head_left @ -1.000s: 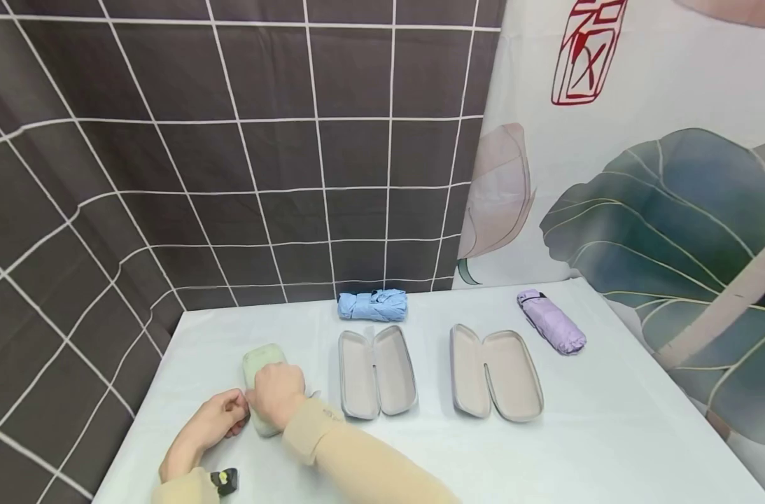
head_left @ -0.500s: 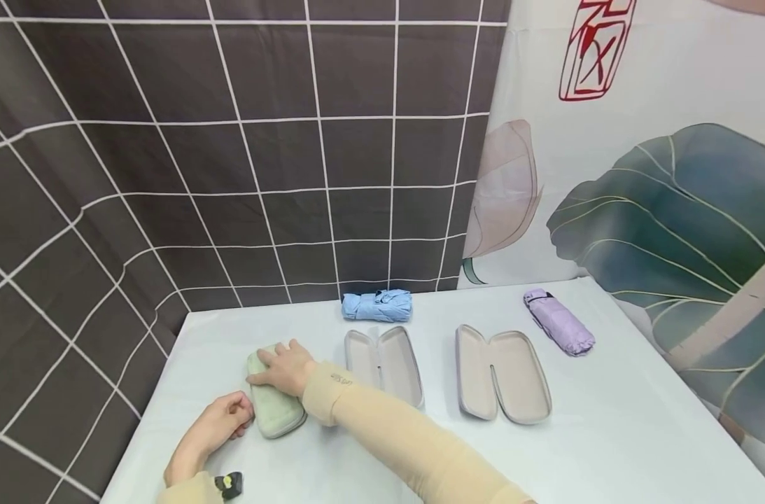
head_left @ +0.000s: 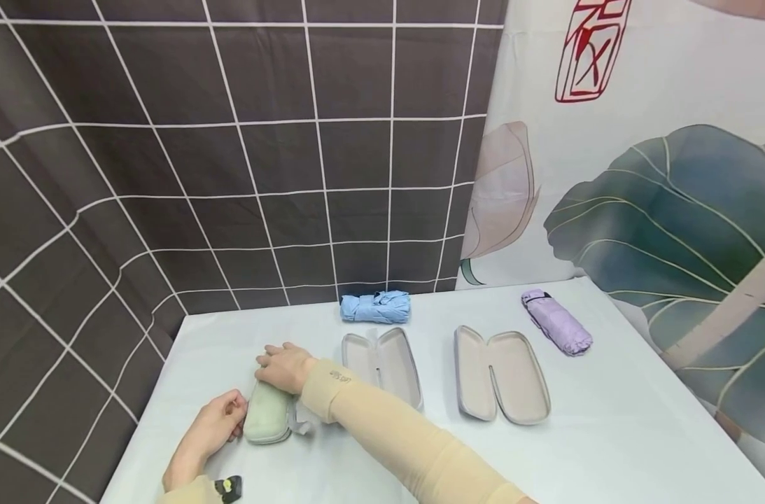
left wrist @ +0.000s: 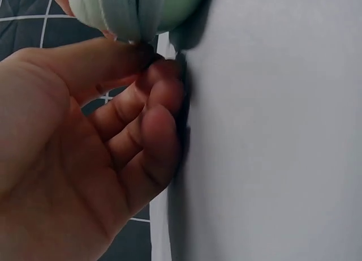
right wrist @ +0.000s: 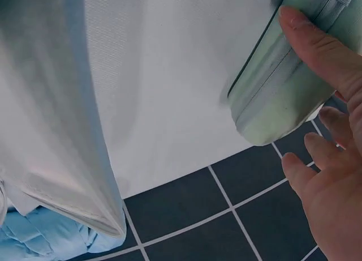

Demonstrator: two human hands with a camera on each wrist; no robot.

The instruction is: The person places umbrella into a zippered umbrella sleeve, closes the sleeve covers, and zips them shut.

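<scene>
A pale green zip case (head_left: 267, 420) lies at the table's left, its far end under my right hand (head_left: 285, 367). In the right wrist view the thumb (right wrist: 317, 43) presses along the case's zipped side (right wrist: 271, 85), with the index finger behind the case and the other fingers spread past its end. Close to the case's left side rests my left hand (head_left: 211, 428), fingers loosely curled. In the left wrist view its thumb tip (left wrist: 121, 60) meets the index finger below the case's end (left wrist: 121, 9), and I see nothing held there.
Two open zip cases, a grey one (head_left: 399, 367) and a beige one (head_left: 522, 378), lie to the right. A folded blue umbrella (head_left: 376, 306) and a folded purple umbrella (head_left: 557, 323) are behind them. A dark gridded cloth (head_left: 243, 154) hangs along the back and left of the white table (head_left: 609, 434).
My right hand went from a fist over the case's middle to spread fingers at its far end. The case shifted slightly, its zipped right side now more visible. My left hand has hardly moved.
</scene>
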